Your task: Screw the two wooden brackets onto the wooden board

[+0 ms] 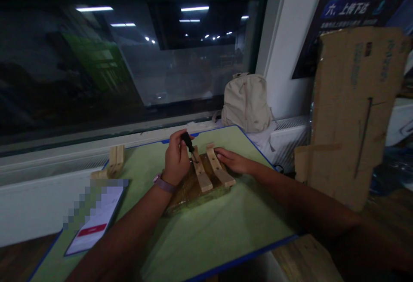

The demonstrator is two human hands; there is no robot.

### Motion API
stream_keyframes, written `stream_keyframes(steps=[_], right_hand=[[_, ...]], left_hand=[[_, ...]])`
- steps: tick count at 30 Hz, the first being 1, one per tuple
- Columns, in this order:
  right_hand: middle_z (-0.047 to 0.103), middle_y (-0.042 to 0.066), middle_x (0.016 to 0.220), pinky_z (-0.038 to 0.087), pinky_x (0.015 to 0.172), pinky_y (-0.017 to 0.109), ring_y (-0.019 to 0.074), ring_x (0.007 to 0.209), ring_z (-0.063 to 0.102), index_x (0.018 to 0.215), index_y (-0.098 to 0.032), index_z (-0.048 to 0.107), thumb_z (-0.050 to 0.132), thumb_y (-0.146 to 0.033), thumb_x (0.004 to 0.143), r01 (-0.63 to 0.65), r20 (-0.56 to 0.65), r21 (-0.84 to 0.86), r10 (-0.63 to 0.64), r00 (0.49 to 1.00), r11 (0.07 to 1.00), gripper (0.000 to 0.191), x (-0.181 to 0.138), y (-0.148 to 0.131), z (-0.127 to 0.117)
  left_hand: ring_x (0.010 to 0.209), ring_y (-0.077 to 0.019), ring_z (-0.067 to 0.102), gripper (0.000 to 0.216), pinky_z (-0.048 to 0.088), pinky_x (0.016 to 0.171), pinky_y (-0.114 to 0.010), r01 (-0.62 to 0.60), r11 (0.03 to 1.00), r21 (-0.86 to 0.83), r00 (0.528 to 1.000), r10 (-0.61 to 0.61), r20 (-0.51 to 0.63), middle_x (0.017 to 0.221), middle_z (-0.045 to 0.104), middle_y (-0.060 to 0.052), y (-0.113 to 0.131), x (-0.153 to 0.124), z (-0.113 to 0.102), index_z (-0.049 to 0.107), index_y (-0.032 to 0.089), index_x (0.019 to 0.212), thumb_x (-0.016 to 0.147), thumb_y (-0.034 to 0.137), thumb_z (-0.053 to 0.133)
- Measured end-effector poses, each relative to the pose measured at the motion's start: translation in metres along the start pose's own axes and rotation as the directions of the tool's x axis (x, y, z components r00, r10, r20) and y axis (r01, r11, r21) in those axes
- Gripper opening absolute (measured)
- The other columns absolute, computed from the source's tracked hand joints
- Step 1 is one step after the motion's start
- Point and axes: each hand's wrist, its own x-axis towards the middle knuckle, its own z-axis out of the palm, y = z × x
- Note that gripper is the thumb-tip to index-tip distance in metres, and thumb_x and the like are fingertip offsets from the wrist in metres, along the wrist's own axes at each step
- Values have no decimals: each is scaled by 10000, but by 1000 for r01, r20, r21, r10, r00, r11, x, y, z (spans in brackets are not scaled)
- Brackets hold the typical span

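My left hand (pixel 177 157) is closed around the black handle of a screwdriver (pixel 187 140). The tool leans, its tip at a hole in the left curved wooden piece (pixel 202 179). A second curved wooden piece (pixel 219 169), also with holes, lies beside it, roughly parallel. Both rest on a brown, glossy block (pixel 183 194). By the far end of the second piece is my right hand (pixel 232 160), its fingers reaching to the block's right side; their tips are partly hidden, so I cannot tell how firmly they grip.
The green table mat (pixel 254 213) has a blue edge. More wooden pieces (pixel 116 161) stand at the left near the window sill, with a tablet (pixel 97 222) in front. A beige backpack (pixel 247 101) sits behind the table. Tall cardboard (pixel 351 118) leans at the right.
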Motion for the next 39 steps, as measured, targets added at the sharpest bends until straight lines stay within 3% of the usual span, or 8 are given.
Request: stream_keyframes(steps=[5, 12, 17, 21, 26, 33, 39], right_hand=[[580, 103, 1298, 342, 1112, 457, 238, 1236, 509, 1315, -191, 496, 322, -592, 990, 16, 7, 12, -16, 1000, 1000, 545, 1, -1, 0], [572, 94, 1309, 340, 1116, 448, 235, 1248, 503, 1330, -206, 481, 314, -612, 982, 21, 11, 32, -21, 1000, 999, 560, 2, -1, 1], [578, 90, 1305, 334, 1120, 452, 240, 1246, 505, 1329, -216, 490, 311, -629, 974, 3, -2, 21, -3, 1000, 1000, 574, 1, 0, 1], [571, 103, 1323, 335, 1121, 444, 240, 1249, 506, 1329, -200, 492, 313, -635, 972, 8, -10, 11, -8, 1000, 1000, 591, 1, 2, 1], [565, 122, 1330, 329, 1128, 453, 243, 1266, 498, 1328, -184, 484, 300, -650, 967, -3, -19, 7, 3, 1000, 1000, 618, 1, 3, 2], [572, 115, 1326, 310, 1145, 464, 237, 1287, 488, 1333, -201, 482, 303, -606, 985, 12, -14, -14, -12, 1000, 1000, 563, -1, 0, 1], [572, 105, 1348, 319, 1143, 466, 245, 1288, 493, 1336, -212, 495, 323, -608, 979, 8, -31, -1, -8, 999, 1000, 560, -1, 3, 2]], left_hand=[[958, -177, 626, 270, 513, 860, -361, 17, 1000, -3, 1000, -17, -11, 1030, 634, -68, 1, -1, -1, 483, 223, 1219, 995, 346, 394], [953, -180, 576, 292, 504, 860, -357, -59, 995, 85, 995, 65, -74, 1048, 560, -64, -7, 1, -1, 527, 207, 1145, 890, 325, 607], [969, -186, 594, 272, 512, 857, -356, -3, 993, 118, 997, 12, -82, 1070, 582, -78, -4, 2, -1, 534, 202, 1175, 925, 307, 544], [1014, -184, 636, 335, 520, 913, -372, 41, 999, 1, 999, -41, -18, 1124, 625, -96, -4, 0, 1, 441, 212, 1289, 971, 315, 466], [1023, -181, 642, 267, 520, 914, -378, 17, 999, -29, 1000, -17, 9, 1107, 641, -94, -3, 0, 1, 451, 216, 1238, 990, 308, 417], [977, -188, 581, 257, 518, 850, -351, -76, 991, 113, 991, 87, -101, 1049, 554, -68, -4, 3, -1, 546, 206, 1092, 874, 313, 631], [1032, -199, 626, 255, 501, 936, -390, -28, 994, 108, 997, 36, -69, 1107, 633, -89, 1, 2, 0, 531, 210, 1193, 948, 274, 504]])
